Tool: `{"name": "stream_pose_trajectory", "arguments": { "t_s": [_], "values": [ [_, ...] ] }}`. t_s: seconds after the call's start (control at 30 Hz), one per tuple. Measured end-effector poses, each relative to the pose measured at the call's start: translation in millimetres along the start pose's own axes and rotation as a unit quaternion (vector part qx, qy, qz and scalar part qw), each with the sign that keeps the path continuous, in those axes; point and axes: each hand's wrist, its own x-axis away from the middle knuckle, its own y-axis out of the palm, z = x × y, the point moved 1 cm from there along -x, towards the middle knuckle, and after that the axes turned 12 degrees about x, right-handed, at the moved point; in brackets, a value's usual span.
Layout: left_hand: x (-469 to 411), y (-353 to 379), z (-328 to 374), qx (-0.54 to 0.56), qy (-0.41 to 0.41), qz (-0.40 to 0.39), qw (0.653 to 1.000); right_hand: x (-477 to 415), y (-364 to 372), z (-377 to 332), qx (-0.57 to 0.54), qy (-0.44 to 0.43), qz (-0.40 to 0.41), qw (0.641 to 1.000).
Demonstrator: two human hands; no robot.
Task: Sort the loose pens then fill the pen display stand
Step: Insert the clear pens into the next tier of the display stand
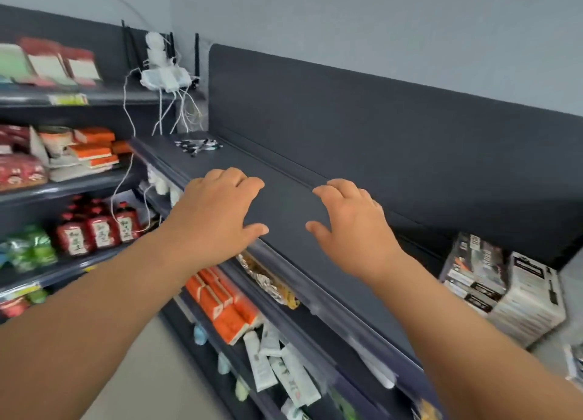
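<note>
Fingers (243, 181) loose; pens (199, 146) flat, jumbled

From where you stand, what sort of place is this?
Probably a small shop or convenience store: dark grey metal shelving holds rows of red-labelled bottles, stacked orange cardboard packets and white tubes, with yellow price strips on shelf edges.

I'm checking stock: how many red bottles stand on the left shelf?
3 in the front row: left bottle, middle bottle, right bottle, side by side. Red caps behind them suggest more, partly hidden.
</note>
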Motion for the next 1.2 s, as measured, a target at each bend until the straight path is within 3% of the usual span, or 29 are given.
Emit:
{"name": "stream_pose_trajectory", "arguments": {
  "t_s": [0.47,0.93,1.2],
  "values": [
    [-42.8,-34.3,-179.3,-0.013,-0.041,-0.008,0.999,-161.7,41.5,-133.6,-0.052,-0.014,-0.051,0.997],
    [-215.6,25.8,-326.5,-0.018,-0.056,-0.024,0.998,-362.7,142.0,-148.1,-0.091,-0.015,-0.090,0.992],
    [-303.7,64.0,-410.1,0.015,-0.063,-0.062,0.996,-447.9,192.2,-166.5,-0.112,0.036,-0.136,0.984]
  ]
}}
